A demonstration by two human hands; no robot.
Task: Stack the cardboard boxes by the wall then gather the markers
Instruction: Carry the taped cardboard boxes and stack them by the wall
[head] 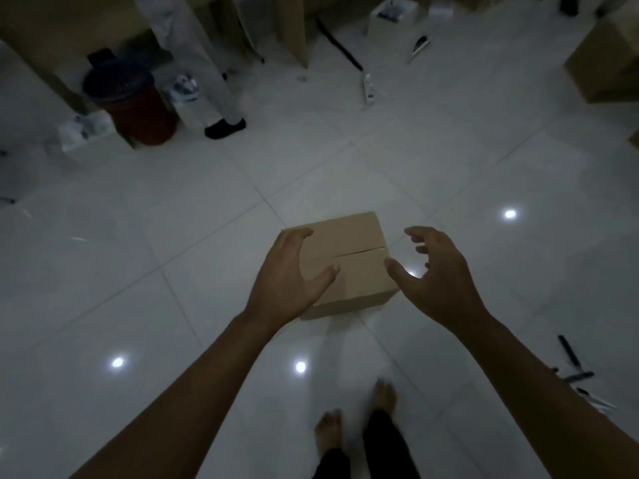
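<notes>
both forearms are bare from the bottom edge of the frame up to the wrists, with no sleeve showing anywhere along them. neither wrist carries a watch, band or bracelet. the left hand [287,271] and the right hand [439,274] are bare too, without gloves, and no ring can be made out on any finger in the dim light. fingernails look short and plain. lower down, dark trousers [383,444], seemingly black, cover the legs and end around the ankles. the feet [383,395] are bare, with no shoes or socks, toes visible on each.
</notes>
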